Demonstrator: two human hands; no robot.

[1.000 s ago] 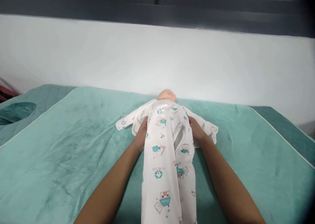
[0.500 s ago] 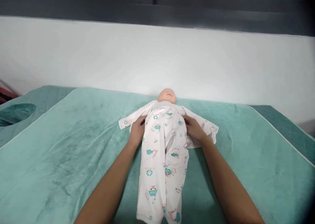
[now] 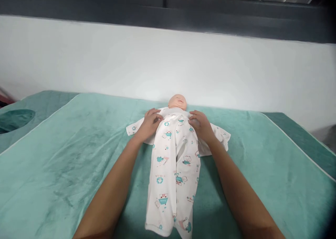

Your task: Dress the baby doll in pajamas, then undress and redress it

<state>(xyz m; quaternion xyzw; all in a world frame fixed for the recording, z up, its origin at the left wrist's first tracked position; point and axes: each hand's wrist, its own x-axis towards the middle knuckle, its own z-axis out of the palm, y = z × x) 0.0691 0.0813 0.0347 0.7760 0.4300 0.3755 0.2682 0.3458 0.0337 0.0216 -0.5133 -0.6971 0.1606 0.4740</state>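
A baby doll (image 3: 177,101) lies on its back on a green velvety cover, head toward the wall. It wears a white long-sleeved baby top (image 3: 136,126) with both sleeves spread out. White printed baby pants (image 3: 162,169) lie over its front, the legs stretching toward me, with a slit at the crotch. My left hand (image 3: 150,123) rests at the left side of the waistband, its fingers apart at the cloth. At the waistband's right side, my right hand (image 3: 201,125) touches the pants with fingers spread. My thumbs are partly hidden.
The green cover (image 3: 78,155) has a pale piped seam on each side. A round-edged opening or fold (image 3: 17,120) shows at the left. Behind stands a white wall (image 3: 105,60) below a dark window frame (image 3: 223,18).
Both my hands have slid upward along the sides of the pants to the waistband and moved slightly inward. The pants and doll have stayed nearly in place.
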